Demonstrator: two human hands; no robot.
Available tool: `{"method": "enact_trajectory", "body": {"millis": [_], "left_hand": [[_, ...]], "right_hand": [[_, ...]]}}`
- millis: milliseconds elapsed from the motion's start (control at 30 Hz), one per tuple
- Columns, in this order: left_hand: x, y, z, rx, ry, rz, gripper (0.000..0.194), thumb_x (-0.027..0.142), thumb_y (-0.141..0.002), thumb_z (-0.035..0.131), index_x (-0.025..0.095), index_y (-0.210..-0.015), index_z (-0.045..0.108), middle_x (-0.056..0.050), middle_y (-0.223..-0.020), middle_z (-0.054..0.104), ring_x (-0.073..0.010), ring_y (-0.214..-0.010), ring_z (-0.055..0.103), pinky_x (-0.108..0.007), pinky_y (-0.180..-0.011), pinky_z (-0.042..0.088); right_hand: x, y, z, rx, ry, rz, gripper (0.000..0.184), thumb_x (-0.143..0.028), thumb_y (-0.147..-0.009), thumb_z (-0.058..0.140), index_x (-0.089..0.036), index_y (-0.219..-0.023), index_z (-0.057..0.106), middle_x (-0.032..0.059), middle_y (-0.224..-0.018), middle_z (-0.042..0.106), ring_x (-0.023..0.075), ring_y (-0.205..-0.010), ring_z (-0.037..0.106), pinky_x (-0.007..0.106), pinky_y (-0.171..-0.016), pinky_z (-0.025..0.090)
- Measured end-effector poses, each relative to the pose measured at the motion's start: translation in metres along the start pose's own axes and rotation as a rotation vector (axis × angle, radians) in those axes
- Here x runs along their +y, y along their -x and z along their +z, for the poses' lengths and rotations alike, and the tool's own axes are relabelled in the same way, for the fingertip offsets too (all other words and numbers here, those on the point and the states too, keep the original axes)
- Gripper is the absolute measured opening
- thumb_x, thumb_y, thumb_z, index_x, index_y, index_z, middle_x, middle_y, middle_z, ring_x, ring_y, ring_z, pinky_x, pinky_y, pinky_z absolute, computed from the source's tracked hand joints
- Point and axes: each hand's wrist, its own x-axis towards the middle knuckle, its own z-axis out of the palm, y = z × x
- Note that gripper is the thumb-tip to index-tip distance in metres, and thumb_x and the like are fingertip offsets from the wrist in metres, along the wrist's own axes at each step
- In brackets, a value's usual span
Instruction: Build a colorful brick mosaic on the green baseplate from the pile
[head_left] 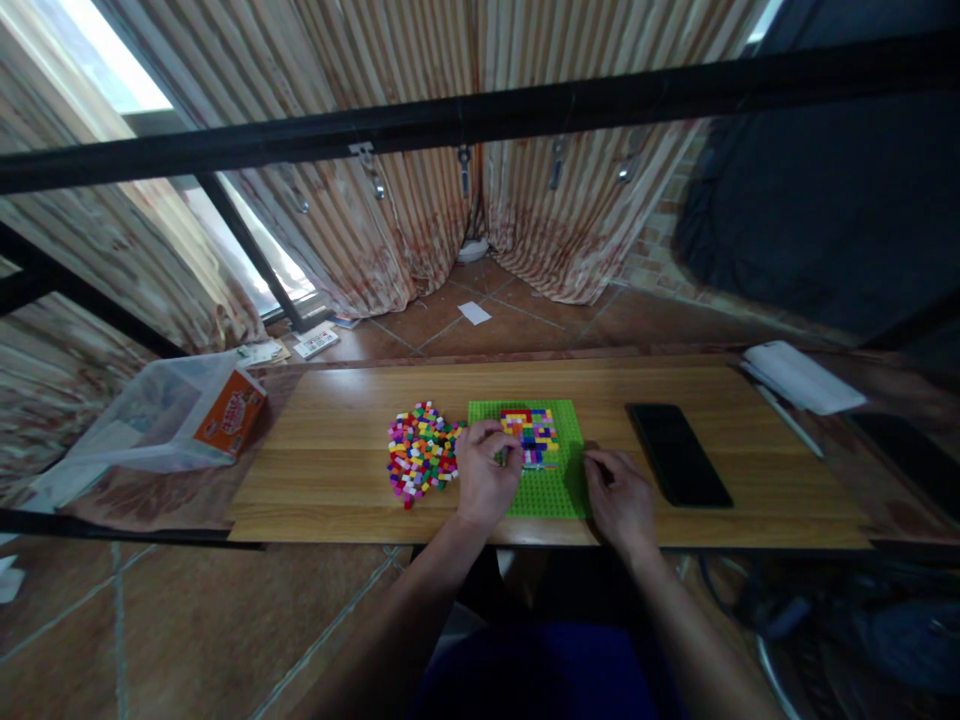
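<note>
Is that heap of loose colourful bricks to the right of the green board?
No, the loose bricks lie on the wooden tabletop to the left of the green board.

Looks dim overall, lit by white, glaring daylight through the window point(120, 60) at upper left. Leaves a faint sheen on the table point(337, 430), deep shadow beneath and at right. Bends at the edges, softly blurred there.
</note>
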Motion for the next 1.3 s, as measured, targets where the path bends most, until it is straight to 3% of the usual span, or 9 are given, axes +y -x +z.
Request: {"method": "enact_trajectory", "body": {"millis": [300,467,600,900,1300], "left_hand": [[0.003,0.007,0.004,0.052,-0.136,0.028,0.012,0.013,-0.079,0.066,0.023,-0.074,0.071,-0.003,-0.096,0.065,-0.0202,-0.095,0.058,-0.041,-0.09,0.043],[0.001,0.011,0.002,0.049,-0.027,0.006,0.009,0.014,-0.08,0.064,0.022,-0.08,0.069,-0.005,-0.098,0.063,-0.0195,-0.096,0.059,-0.039,-0.089,0.047],[-0.005,0.012,0.001,0.098,0.061,-0.079,0.016,0.017,-0.084,0.06,0.021,-0.098,0.065,-0.008,-0.11,0.061,-0.0218,-0.109,0.057,-0.042,-0.098,0.046],[-0.007,0.0,0.021,0.018,0.17,-0.279,0.034,0.024,-0.083,0.063,0.017,-0.115,0.057,-0.012,-0.114,0.063,-0.025,-0.112,0.058,-0.043,-0.097,0.048],[-0.002,0.008,0.032,0.093,0.223,-0.295,0.039,0.021,-0.082,0.064,0.017,-0.12,0.056,-0.013,-0.115,0.062,-0.0247,-0.111,0.059,-0.042,-0.099,0.048]], "right_hand": [[0.002,0.0,0.001,-0.008,-0.009,0.007,0.037,-0.045,-0.092,0.045,-0.018,-0.089,0.07,0.0119,-0.093,0.07,0.0244,-0.085,0.065,0.037,-0.077,0.05],[0.002,0.0,0.001,-0.003,0.022,0.013,0.04,-0.048,-0.092,0.043,-0.019,-0.09,0.07,0.0113,-0.093,0.07,0.0239,-0.084,0.065,0.037,-0.076,0.05],[0.003,0.0,0.001,-0.015,0.013,0.001,0.041,-0.049,-0.092,0.043,-0.018,-0.09,0.071,0.0117,-0.092,0.07,0.0244,-0.084,0.065,0.037,-0.076,0.05],[0.003,0.0,0.0,-0.01,0.0,0.009,0.039,-0.047,-0.091,0.045,-0.018,-0.088,0.07,0.0115,-0.092,0.07,0.0242,-0.083,0.066,0.037,-0.075,0.05],[0.009,0.0,-0.002,-0.05,0.084,0.016,0.04,-0.048,-0.089,0.045,-0.017,-0.091,0.071,0.0126,-0.097,0.07,0.0256,-0.086,0.066,0.038,-0.077,0.05]]}}
